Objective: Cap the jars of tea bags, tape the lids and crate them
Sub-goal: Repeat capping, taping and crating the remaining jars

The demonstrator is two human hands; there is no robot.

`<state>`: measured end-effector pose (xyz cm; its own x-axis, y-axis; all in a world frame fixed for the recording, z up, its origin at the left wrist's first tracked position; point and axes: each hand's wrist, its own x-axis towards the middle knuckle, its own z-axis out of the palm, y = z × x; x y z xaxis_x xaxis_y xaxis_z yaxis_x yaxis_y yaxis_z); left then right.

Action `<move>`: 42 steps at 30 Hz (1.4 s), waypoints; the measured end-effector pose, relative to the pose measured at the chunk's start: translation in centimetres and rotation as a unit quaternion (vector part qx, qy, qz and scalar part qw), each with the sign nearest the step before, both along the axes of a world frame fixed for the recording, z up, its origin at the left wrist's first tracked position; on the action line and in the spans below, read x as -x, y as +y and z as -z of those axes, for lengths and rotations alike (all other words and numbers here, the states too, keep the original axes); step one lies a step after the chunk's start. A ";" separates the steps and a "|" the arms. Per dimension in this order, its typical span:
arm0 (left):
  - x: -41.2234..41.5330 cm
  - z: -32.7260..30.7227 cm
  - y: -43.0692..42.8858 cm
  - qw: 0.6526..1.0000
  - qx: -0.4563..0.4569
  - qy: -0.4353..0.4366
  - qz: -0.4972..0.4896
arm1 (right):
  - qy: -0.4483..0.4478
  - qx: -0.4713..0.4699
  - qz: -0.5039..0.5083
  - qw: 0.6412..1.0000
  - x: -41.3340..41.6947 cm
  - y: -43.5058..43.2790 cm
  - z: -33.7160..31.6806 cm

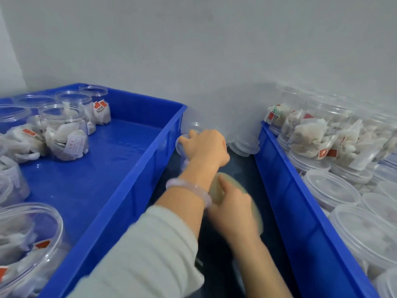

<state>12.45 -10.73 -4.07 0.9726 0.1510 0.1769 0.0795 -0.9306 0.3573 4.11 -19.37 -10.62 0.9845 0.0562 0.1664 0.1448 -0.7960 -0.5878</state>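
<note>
**Step in hand:** capping, judged from the reach for a lid.
- Left hand (204,148): fingers curled on a clear lid (196,126), at the far end of the table (240,166) between the crates.
- Right hand (233,204): closed round a blurred beige tape roll (234,181), near and middle.

**Next move, judged:** carry the lid left to an uncapped jar, seat it squarely, then tape the seam.

**Count:**
- Crates: two, both blue.
  - Left crate (137,183) held seven uncapped jars (62,117) of tea bags in view, some cut off by the frame.
  - Right crate (285,190) held capped jars (330,188) stacked in layers; they were too overlapped to number.
- Spare lids (245,147): one low stack, far, beside the right crate; number unclear.
- Tape rolls: one.
- Bracelet (189,188): one, on the left wrist.
</note>
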 end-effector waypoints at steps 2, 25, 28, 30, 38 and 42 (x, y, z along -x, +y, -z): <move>0.5 0.3 0.4 0.998 -0.040 0.019 0.044 | 0.033 0.092 0.018 0.995 -2.2 -1.1 0.5; 0.4 7.5 3.4 0.797 0.544 -0.249 0.079 | -0.136 -0.316 -0.081 0.935 -6.3 -1.4 -0.4; 0.1 7.7 3.4 0.801 0.533 -0.263 0.069 | -0.100 -0.274 -0.115 0.950 -6.0 -2.3 -1.3; -0.1 7.9 3.4 0.805 0.524 -0.273 0.059 | -0.058 -0.246 -0.170 0.952 -5.9 -3.1 -2.1; -0.2 7.9 3.7 0.811 0.510 -0.280 0.071 | -0.003 -0.274 -0.135 0.952 -6.9 -3.4 -1.9; 0.0 7.8 3.9 0.812 0.514 -0.262 0.091 | -0.016 -0.277 -0.106 0.955 -7.9 -3.1 -1.5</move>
